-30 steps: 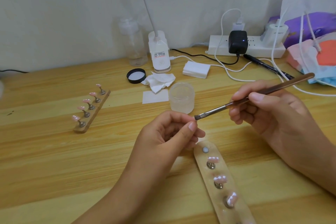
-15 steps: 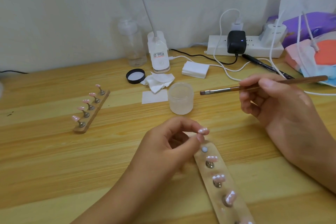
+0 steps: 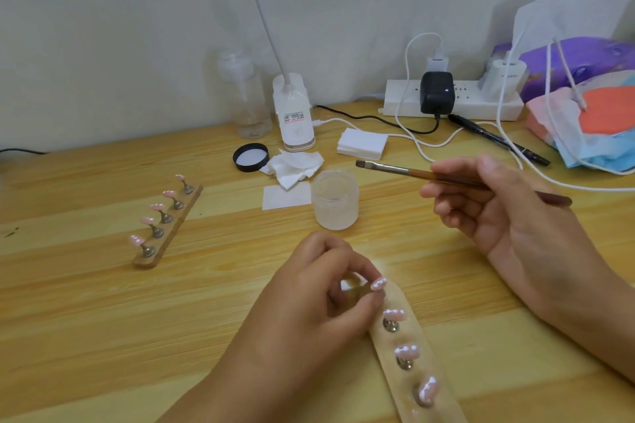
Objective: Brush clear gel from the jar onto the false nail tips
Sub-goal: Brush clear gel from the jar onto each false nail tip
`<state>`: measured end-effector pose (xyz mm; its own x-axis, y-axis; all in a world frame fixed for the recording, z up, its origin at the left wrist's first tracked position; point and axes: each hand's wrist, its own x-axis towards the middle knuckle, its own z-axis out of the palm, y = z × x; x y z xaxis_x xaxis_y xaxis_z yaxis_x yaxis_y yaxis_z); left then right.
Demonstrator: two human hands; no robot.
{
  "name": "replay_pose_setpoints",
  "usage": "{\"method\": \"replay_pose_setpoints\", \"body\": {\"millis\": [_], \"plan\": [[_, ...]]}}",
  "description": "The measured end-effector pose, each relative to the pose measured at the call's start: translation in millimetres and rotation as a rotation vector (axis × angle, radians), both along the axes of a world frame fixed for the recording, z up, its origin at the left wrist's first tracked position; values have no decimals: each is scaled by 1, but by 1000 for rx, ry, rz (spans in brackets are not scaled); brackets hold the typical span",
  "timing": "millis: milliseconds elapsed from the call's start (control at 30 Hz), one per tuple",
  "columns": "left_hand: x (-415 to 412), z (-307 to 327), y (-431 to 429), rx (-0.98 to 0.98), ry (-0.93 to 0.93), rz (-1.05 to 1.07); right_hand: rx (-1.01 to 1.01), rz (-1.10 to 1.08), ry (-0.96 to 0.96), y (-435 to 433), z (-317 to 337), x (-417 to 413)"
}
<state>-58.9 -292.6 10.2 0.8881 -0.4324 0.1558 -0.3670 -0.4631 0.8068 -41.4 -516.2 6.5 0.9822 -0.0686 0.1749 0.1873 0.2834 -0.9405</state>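
My left hand pinches a pink false nail tip on its small holder, right above the top end of the near wooden strip. More pink tips stand on that strip below it. My right hand grips a brown-handled brush. The bristles point left and hover above and behind the open frosted gel jar. A second wooden strip with several pink tips lies at the left.
The jar's black lid, crumpled wipes, a wipe stack, a clear pump bottle and a white lamp base sit behind the jar. A power strip, cables, a black pen and bags crowd the back right.
My right hand lifted the brush away from the tip and swung it up over the jar. My left hand lowered the pinched tip onto the top end of the near strip.
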Motion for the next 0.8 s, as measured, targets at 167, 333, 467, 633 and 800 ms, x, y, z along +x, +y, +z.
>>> {"method": "replay_pose_setpoints", "body": {"millis": [167, 333, 467, 633, 800], "plan": [[-4, -1, 11, 259, -351, -16, 38, 4, 20, -2, 1, 1], [-5, -7, 9, 231, -606, -140, 78, -32, 37, -1, 0, 1], [-5, -6, 7, 188, -517, -156, 63, -35, 41, 1, 1, 0], [-4, -7, 2, 217, -503, -161, 15, -29, 39, 4, 3, -2], [-4, -10, 1, 225, -500, -166, -45, -23, 3, 6, 2, -3]]}}
